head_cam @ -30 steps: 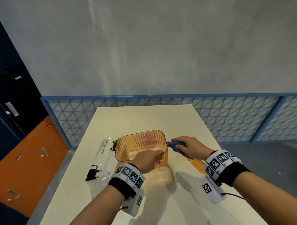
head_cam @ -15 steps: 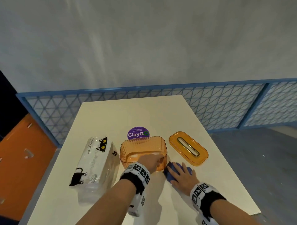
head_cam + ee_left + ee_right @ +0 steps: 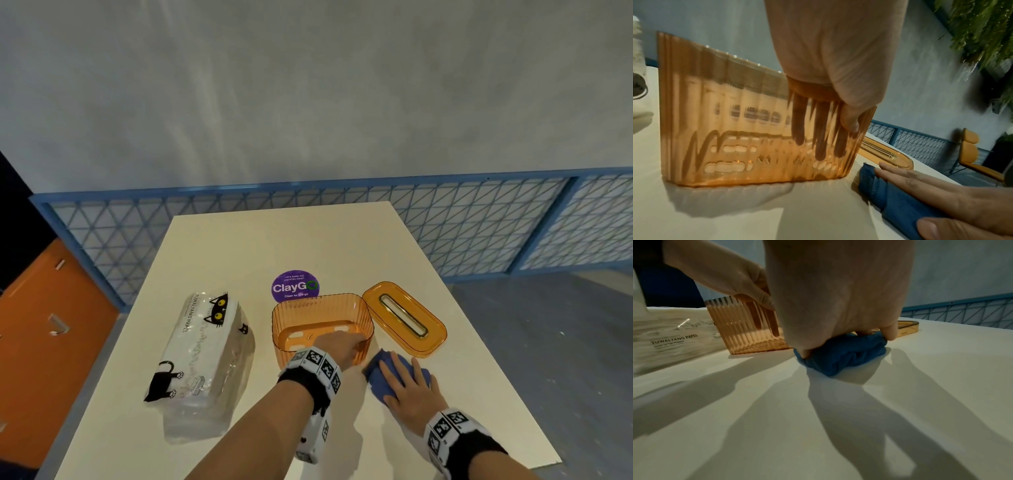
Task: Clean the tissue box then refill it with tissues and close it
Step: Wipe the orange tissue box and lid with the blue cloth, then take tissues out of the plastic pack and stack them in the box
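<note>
The left hand grips the near wall of the orange tissue box, thumb outside, fingers hooked down inside it, showing through the ribbed plastic. Just beside it, the right hand lies flat with fingers spread on a bunched blue cloth, pressing it to the surface and not closed round it. The box stands upright and empty, so I'd judge the wiping step is ending or pausing (the cloth looks parked). Just beyond the right hand lies the orange lid, slot up, off the box. Out past the left hand sits the wrapped tissue pack, apparently unopened. Next, I reckon, a hand must reach for that pack, open its wrapper and lower the tissues in.
</note>
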`<state>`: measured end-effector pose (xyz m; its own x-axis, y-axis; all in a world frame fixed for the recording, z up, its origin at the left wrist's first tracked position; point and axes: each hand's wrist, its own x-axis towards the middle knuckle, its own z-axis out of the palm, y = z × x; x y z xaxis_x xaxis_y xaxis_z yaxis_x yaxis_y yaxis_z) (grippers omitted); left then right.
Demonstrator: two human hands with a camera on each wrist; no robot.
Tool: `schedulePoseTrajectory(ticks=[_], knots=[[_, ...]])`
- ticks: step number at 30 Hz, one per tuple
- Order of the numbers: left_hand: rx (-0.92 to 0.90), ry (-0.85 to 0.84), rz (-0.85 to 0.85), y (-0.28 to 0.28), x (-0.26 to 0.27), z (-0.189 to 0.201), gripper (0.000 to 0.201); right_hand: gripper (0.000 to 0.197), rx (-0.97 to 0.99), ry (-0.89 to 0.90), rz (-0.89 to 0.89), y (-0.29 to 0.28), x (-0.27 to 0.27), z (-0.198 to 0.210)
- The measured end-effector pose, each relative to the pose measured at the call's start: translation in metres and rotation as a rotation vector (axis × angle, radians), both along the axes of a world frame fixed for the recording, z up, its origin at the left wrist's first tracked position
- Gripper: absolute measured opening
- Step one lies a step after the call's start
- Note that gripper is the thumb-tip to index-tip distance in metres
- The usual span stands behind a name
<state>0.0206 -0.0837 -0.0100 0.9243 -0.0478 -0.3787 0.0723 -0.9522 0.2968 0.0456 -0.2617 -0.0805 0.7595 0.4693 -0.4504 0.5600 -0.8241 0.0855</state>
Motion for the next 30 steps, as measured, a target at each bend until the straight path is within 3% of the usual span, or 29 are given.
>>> schedulePoseTrajectory(ticks=[1,2,5,7,11,13,16,18,20,23,26,30], knots=[[-0.006,0.003,-0.002,0.0,0.002,-0.001,0.035,0.119,-0.048,0.1,-0.016,-0.002,0.001,0.004],[-0.013,0.012,-0.001,0.0,0.003,-0.001,0.035,0.106,-0.066,0.158,-0.035,-0.003,-0.001,0.01],[-0.055,0.033,0.038,0.005,0.002,0.002,0.042,0.081,-0.061,0.145,-0.041,0.001,0.0,0.019],[-0.126,-0.023,0.083,0.013,-0.005,0.009,0.052,0.058,-0.039,0.096,-0.035,0.009,0.006,0.033],[-0.119,-0.362,0.145,0.052,-0.043,0.036,0.06,0.022,0.189,-0.198,0.068,0.046,0.014,0.082],[-0.079,-0.404,0.248,0.081,-0.075,0.045,0.065,0.025,0.282,-0.265,0.124,0.072,0.008,0.107],[-0.049,-0.32,0.411,0.124,-0.128,0.045,0.084,0.026,0.435,-0.257,0.209,0.118,-0.012,0.125],[-0.036,-0.227,0.487,0.144,-0.16,0.039,0.106,0.025,0.561,-0.113,0.262,0.15,-0.027,0.121],[-0.022,-0.142,0.547,0.157,-0.183,0.03,0.113,0.026,0.629,0.065,0.25,0.181,-0.04,0.108],[-0.014,-0.078,0.59,0.163,-0.204,0.016,0.115,0.034,0.612,0.281,0.119,0.216,-0.058,0.089],[-0.031,-0.072,0.621,0.166,-0.215,0.007,0.112,0.037,0.574,0.367,0.002,0.236,-0.069,0.073],[-0.058,-0.125,0.675,0.173,-0.22,-0.004,0.084,0.041,0.523,0.441,-0.154,0.251,-0.075,0.064]])
